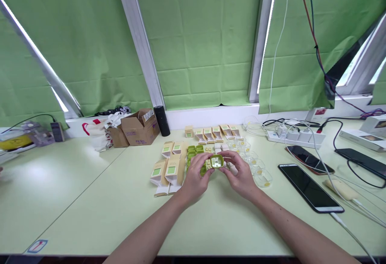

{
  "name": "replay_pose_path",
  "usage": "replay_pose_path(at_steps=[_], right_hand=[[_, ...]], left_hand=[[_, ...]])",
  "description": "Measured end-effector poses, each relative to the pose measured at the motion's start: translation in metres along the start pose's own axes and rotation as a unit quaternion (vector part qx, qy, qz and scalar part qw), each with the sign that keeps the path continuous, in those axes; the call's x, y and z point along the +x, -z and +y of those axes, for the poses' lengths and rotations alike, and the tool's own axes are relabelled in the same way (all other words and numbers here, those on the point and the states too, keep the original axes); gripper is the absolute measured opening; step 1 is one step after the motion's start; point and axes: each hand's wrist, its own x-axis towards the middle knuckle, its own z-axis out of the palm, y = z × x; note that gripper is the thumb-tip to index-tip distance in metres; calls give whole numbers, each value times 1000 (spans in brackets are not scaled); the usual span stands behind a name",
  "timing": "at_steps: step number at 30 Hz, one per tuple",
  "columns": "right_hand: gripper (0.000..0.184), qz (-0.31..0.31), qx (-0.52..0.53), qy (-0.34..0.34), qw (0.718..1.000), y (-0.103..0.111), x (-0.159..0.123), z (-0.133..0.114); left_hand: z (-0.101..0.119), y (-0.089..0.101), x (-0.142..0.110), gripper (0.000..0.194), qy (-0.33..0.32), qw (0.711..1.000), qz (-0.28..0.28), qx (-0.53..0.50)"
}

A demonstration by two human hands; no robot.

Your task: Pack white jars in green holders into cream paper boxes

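Note:
My left hand (196, 175) and my right hand (242, 174) both grip a small square green case (216, 161) by its sides. A pale, partly clear inside shows from above. Rows of similar green cases (191, 154) lie just behind and beside my left hand, which partly hides them. Near my right hand are small white pieces (221, 146), some of them covered by its fingers. Clear plastic covers with yellow marks (263, 178) spread out to the right. On the left lie several open-ended small cartons (173, 170) with green windows.
More cartons (213, 134) line the back, beside a closed one (189, 131). A cardboard box (140, 128) and black cylinder (162, 121) stand back left. At right are a phone (310, 187), another phone (309, 159), a power strip (295, 138) and loose cables.

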Motion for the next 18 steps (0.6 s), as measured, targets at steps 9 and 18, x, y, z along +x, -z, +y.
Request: replay_pose_path(at_steps=[9, 18], right_hand=[[31, -7, 20, -13, 1000, 0, 0, 1], [26, 4, 20, 3, 1000, -2, 2, 0]], left_hand=[[-3, 2, 2, 38, 19, 999, 10, -25], [-3, 0, 6, 24, 51, 997, 40, -32]])
